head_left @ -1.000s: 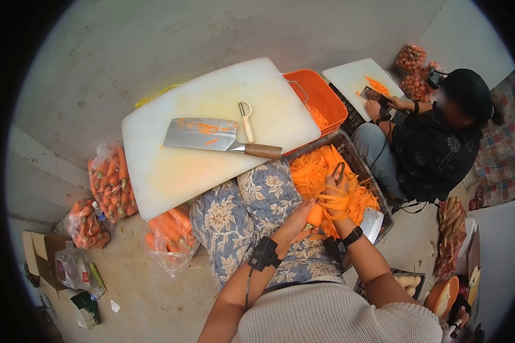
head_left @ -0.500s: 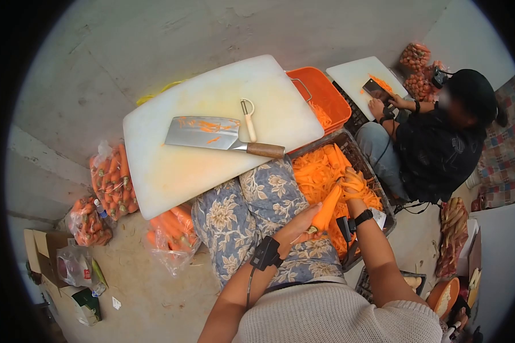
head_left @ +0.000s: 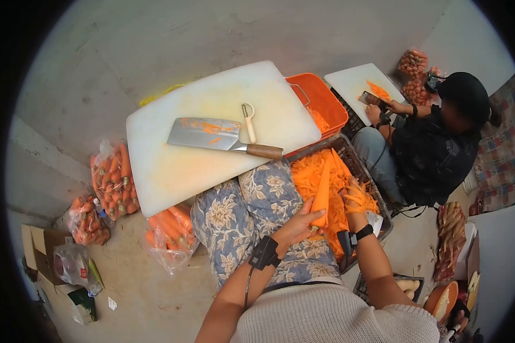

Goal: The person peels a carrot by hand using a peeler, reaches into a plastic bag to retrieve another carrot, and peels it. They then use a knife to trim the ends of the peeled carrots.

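My left hand [head_left: 299,223] is closed around the thick end of a carrot [head_left: 323,194], whose narrow end points up and away from me. Beside it, my right hand [head_left: 353,207] is curled, with orange carrot strips [head_left: 361,195] draped over its fingers. A small dark edge shows at that hand, but I cannot make out what it grips. Both hands are over a dark plastic crate [head_left: 390,224] heaped with carrot peelings [head_left: 303,176]. On the white cutting board [head_left: 166,177] lie a cleaver [head_left: 206,133] with orange scraps on its blade and a peeler [head_left: 249,124] with a pale handle.
An orange bin [head_left: 339,111] stands behind the crate. At right, a co-worker [head_left: 435,148] works with a knife [head_left: 374,100] on another board [head_left: 349,80]. Bagged carrots [head_left: 114,180] rest by the wall at left, and another bag [head_left: 173,231] is beside my leg.
The carrot has swung from leaning right toward my right hand to pointing nearly straight away from me. My right hand has moved down slightly, apart from the carrot's tip.
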Tool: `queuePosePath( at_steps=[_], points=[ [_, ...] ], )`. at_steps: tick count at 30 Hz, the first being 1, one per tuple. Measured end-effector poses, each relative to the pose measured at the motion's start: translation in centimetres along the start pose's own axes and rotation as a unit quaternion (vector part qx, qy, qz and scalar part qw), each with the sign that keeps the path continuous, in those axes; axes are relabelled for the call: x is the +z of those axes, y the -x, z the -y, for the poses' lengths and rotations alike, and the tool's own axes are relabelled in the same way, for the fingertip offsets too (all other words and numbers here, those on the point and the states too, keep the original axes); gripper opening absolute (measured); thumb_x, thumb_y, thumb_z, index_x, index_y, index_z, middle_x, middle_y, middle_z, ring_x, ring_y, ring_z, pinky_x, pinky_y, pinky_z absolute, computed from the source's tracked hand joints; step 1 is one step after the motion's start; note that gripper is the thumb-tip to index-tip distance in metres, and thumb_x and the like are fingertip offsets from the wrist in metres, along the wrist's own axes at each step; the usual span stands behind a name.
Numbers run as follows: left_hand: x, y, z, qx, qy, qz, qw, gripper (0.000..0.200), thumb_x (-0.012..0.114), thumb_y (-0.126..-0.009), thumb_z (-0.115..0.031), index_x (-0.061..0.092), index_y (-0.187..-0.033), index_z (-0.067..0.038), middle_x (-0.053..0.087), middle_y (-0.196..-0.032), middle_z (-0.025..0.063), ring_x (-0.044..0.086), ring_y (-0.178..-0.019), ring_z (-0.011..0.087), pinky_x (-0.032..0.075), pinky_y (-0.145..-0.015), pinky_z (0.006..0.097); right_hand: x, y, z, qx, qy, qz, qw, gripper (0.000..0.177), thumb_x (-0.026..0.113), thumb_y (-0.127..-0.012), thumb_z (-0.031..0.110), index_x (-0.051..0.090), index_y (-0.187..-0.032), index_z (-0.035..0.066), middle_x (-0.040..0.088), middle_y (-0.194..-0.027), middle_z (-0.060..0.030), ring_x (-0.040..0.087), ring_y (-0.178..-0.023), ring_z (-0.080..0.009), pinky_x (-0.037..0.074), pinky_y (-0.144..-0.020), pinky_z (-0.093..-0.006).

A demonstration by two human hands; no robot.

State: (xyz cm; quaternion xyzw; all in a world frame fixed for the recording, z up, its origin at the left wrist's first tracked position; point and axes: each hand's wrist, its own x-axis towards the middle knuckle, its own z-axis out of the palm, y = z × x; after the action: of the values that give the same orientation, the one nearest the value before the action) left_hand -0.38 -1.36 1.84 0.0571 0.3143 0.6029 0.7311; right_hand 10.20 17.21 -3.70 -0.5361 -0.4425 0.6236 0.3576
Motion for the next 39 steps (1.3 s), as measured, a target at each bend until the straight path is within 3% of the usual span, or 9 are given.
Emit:
queuePosePath(
  at_steps=[2, 5, 9, 19, 22, 29, 31, 35, 39],
  points=[
    [-0.3, -0.4, 0.8, 0.060, -0.045, -0.002, 0.997, 0.065, 0.058, -0.083, -0.013, 0.019, -0.134, -0.018, 0.048, -0.101, 0.0027, 0.054, -0.079, 0.0114, 0.048, -0.059, 0.0212, 1.9, 3.2, 1.4, -0.045, -0.013, -0.036, 0.998, 0.015, 0.054, -0.082, 0.019, 0.045, -0.082, 0.008, 0.046, -0.071, -0.0035, 0.046, -0.054, -0.0119, 0.042, -0.049, -0.0234],
    [-0.8, -1.2, 1.6, 0.096, -0.136, -0.001, 0.986, 0.078, 0.060, -0.079, -0.003, 0.011, -0.137, -0.018, 0.048, -0.108, 0.0037, 0.054, -0.082, 0.0107, 0.049, -0.062, 0.0222, 1.9, 4.9, 0.7, -0.097, -0.020, 0.101, 0.990, 0.022, 0.056, -0.084, 0.022, 0.046, -0.097, 0.008, 0.049, -0.081, -0.0031, 0.049, -0.072, -0.0130, 0.044, -0.059, -0.0258],
    [-0.7, -1.5, 2.6, 0.125, -0.148, -0.014, 0.981, 0.082, 0.055, -0.075, 0.004, 0.006, -0.139, -0.013, 0.047, -0.108, 0.0078, 0.053, -0.070, 0.0120, 0.047, -0.055, 0.0249, 4.1, 8.9, 0.8, -0.279, 0.096, 0.042, 0.955, 0.018, 0.056, -0.083, 0.017, 0.045, -0.093, 0.006, 0.044, -0.085, -0.0042, 0.047, -0.074, -0.0135, 0.042, -0.063, -0.0270],
    [-1.1, -1.5, 2.1, 0.076, -0.152, -0.010, 0.985, 0.081, 0.055, -0.077, 0.003, 0.006, -0.139, -0.015, 0.050, -0.107, 0.0085, 0.056, -0.077, 0.0119, 0.048, -0.061, 0.0221, 4.4, 6.0, 0.1, -0.303, 0.093, 0.040, 0.948, 0.013, 0.055, -0.083, 0.014, 0.043, -0.084, 0.008, 0.042, -0.080, -0.0013, 0.044, -0.071, -0.0112, 0.038, -0.061, -0.0256],
    [-0.9, -1.2, 1.7, 0.052, -0.138, -0.009, 0.989, 0.080, 0.055, -0.075, 0.003, 0.008, -0.138, -0.013, 0.052, -0.097, 0.0093, 0.054, -0.068, 0.0114, 0.047, -0.058, 0.0215, 2.8, 1.7, -1.4, -0.305, 0.230, 0.008, 0.924, 0.024, 0.059, -0.083, 0.024, 0.044, -0.082, 0.006, 0.043, -0.086, -0.0057, 0.047, -0.072, -0.0188, 0.040, -0.067, -0.0327],
    [-0.7, -0.7, 0.9, 0.005, -0.151, 0.013, 0.988, 0.078, 0.056, -0.073, 0.004, 0.012, -0.137, -0.008, 0.050, -0.094, 0.0105, 0.053, -0.067, 0.0122, 0.046, -0.056, 0.0230, 1.1, -3.8, 1.3, -0.216, 0.086, -0.056, 0.971, 0.018, 0.055, -0.084, 0.016, 0.043, -0.071, 0.012, 0.043, -0.058, 0.0022, 0.041, -0.048, -0.0087, 0.034, -0.046, -0.0219],
    [-0.6, -0.5, 0.7, 0.009, -0.131, 0.023, 0.991, 0.076, 0.056, -0.073, 0.005, 0.015, -0.136, -0.008, 0.050, -0.094, 0.0103, 0.054, -0.069, 0.0128, 0.046, -0.058, 0.0236, -1.2, -5.5, 2.3, -0.022, -0.117, 0.151, 0.981, 0.012, 0.057, -0.083, 0.018, 0.047, -0.080, 0.012, 0.050, -0.070, -0.0009, 0.050, -0.053, -0.0124, 0.041, -0.049, -0.0239],
    [-0.9, -0.6, 0.5, 0.025, -0.036, 0.050, 0.998, 0.070, 0.053, -0.072, 0.007, 0.022, -0.132, -0.009, 0.051, -0.095, 0.0101, 0.056, -0.076, 0.0154, 0.047, -0.065, 0.0259, -2.7, -5.0, 0.3, 0.017, -0.092, 0.063, 0.994, 0.013, 0.056, -0.084, 0.020, 0.049, -0.090, 0.011, 0.052, -0.086, -0.0038, 0.058, -0.066, -0.0162, 0.048, -0.055, -0.0276],
    [-1.3, -0.3, -0.2, 0.000, 0.053, 0.045, 0.998, 0.065, 0.053, -0.072, 0.002, 0.026, -0.130, -0.012, 0.055, -0.096, 0.0104, 0.057, -0.084, 0.0178, 0.048, -0.070, 0.0272, -2.9, -1.8, -0.9, 0.176, 0.062, 0.147, 0.971, 0.029, 0.063, -0.079, 0.029, 0.051, -0.095, 0.008, 0.052, -0.095, -0.0071, 0.058, -0.083, -0.0208, 0.049, -0.060, -0.0313]
  ],
)
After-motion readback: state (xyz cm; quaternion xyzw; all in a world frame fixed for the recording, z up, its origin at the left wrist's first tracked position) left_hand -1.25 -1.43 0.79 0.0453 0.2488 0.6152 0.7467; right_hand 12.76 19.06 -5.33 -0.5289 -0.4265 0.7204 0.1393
